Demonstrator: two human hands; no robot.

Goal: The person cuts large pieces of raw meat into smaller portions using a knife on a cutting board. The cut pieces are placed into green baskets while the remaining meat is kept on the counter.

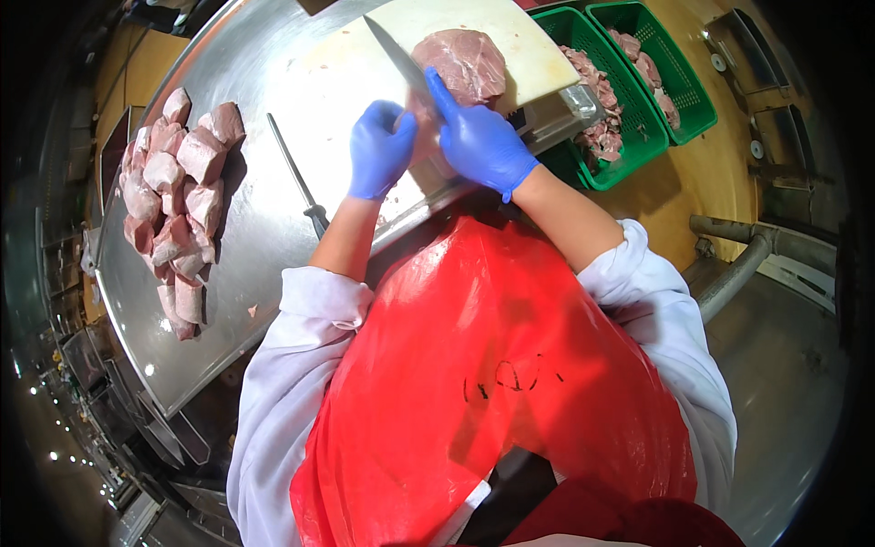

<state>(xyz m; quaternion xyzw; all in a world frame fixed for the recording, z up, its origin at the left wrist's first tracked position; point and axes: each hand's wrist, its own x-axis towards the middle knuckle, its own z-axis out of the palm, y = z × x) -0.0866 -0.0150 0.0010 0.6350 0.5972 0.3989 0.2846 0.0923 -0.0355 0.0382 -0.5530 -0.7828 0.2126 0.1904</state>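
Observation:
My right hand [483, 146], in a blue glove, grips a knife [392, 50] with the index finger stretched along it. The long blade points away to the far left over the white cutting board [538, 55]; the handle is hidden by the hand. Just right of the blade, a large pink piece of raw meat [465, 64] rests on the board. My left hand [381, 150], also gloved in blue, is closed beside the right one, thumb against curled fingers. Between the hands is a blurred pinkish patch; I cannot tell whether the left fingers hold it.
A sharpening steel [293, 164] with a black handle lies left of my left hand. Several raw meat chunks [173, 201] are piled on the metal table [246, 246] at left. Two green baskets [638, 155] with meat pieces stand at right, near a metal pipe [734, 278].

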